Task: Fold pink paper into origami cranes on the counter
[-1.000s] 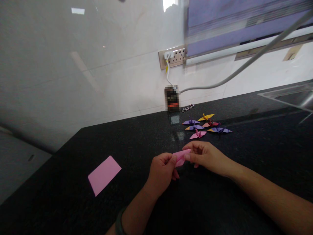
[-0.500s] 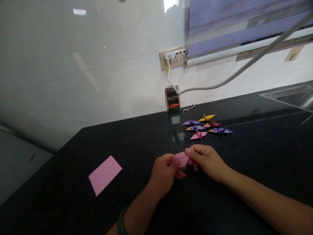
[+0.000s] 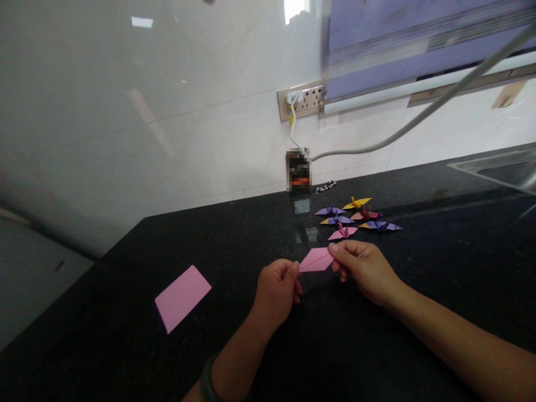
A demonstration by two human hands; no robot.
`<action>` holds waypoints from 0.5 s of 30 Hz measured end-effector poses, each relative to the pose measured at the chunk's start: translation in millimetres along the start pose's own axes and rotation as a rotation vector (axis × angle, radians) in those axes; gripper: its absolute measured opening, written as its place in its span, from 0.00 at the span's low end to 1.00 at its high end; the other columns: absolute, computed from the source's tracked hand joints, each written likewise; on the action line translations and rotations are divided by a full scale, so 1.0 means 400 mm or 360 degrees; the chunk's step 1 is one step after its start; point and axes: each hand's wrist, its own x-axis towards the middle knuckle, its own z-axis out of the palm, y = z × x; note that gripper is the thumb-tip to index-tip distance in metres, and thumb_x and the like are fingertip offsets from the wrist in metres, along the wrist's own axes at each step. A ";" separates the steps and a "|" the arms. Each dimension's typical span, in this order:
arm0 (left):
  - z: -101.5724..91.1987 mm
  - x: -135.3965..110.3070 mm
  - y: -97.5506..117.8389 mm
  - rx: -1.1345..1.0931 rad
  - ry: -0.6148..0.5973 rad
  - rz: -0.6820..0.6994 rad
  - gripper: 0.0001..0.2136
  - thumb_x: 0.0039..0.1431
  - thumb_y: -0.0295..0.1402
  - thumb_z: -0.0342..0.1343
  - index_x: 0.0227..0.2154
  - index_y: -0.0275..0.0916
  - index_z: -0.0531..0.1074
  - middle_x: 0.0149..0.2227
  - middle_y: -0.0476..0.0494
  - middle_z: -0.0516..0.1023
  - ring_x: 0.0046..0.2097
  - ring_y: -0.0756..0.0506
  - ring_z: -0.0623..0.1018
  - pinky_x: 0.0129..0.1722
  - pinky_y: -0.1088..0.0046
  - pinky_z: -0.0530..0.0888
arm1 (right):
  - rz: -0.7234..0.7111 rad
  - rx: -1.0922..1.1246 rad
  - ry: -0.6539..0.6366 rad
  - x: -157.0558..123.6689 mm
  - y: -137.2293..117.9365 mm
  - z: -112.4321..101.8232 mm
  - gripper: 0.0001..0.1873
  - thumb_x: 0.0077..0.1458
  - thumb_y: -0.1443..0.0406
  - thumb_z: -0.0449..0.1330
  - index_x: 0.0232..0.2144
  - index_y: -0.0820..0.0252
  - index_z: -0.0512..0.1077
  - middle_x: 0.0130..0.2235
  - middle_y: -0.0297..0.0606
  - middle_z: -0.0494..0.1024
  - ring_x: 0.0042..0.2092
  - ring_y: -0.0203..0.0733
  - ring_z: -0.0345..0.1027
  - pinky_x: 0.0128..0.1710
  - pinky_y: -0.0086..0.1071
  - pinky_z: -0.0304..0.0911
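A folded piece of pink origami paper [image 3: 317, 260], kite-like with a crease along its middle, is held above the dark counter between both hands. Its narrow left tip is pinched between the thumb and fingers of my left hand [image 3: 276, 287]. My right hand [image 3: 364, 268] grips the opposite end, thumb on top and fingers underneath. Just beyond the right hand stands a pink paper crane [image 3: 343, 231]. Behind it are several more cranes, among them a yellow crane [image 3: 356, 202] and a purple crane [image 3: 381, 225].
A flat pink paper [image 3: 183, 298] lies on the black counter [image 3: 234, 234] to the left. At the wall are a blurred-out dark object [image 3: 298, 170], a small beaded item [image 3: 325, 187] and a grey cable [image 3: 377, 146]. A sink edge [image 3: 469, 168] shows at right.
My left hand has slid down and left to the paper's tip, so more of the folded pink paper shows. My right hand still pinches its end, slightly higher and further right.
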 end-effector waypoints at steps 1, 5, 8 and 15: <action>0.001 0.000 0.000 0.0000 0.0017 0.0007 0.13 0.52 0.40 0.46 0.21 0.36 0.64 0.15 0.52 0.66 0.15 0.53 0.65 0.14 0.80 0.60 | -0.0008 -0.0004 0.0007 0.000 0.001 0.001 0.19 0.49 0.53 0.52 0.18 0.62 0.65 0.18 0.32 0.67 0.17 0.30 0.56 0.17 0.25 0.52; 0.002 0.001 -0.005 -0.0023 0.0067 0.0040 0.14 0.53 0.42 0.45 0.21 0.37 0.63 0.15 0.53 0.65 0.15 0.54 0.65 0.15 0.80 0.60 | -0.0010 -0.0001 0.0030 0.006 0.010 -0.002 0.18 0.49 0.54 0.53 0.18 0.62 0.66 0.18 0.33 0.67 0.17 0.30 0.56 0.17 0.25 0.53; -0.003 0.006 -0.007 -0.0132 0.0157 0.0005 0.16 0.53 0.43 0.44 0.21 0.36 0.63 0.15 0.52 0.65 0.16 0.54 0.64 0.15 0.80 0.60 | -0.0029 -0.0004 0.0144 0.012 0.016 -0.012 0.18 0.49 0.54 0.52 0.19 0.61 0.67 0.20 0.34 0.69 0.17 0.31 0.57 0.17 0.26 0.55; -0.002 -0.002 0.014 -0.0817 -0.0409 -0.0341 0.27 0.51 0.52 0.38 0.31 0.31 0.70 0.27 0.39 0.75 0.26 0.48 0.74 0.24 0.74 0.67 | -0.0894 -0.0758 0.0078 -0.021 -0.001 -0.011 0.13 0.51 0.63 0.53 0.39 0.53 0.70 0.35 0.38 0.74 0.37 0.42 0.66 0.37 0.34 0.60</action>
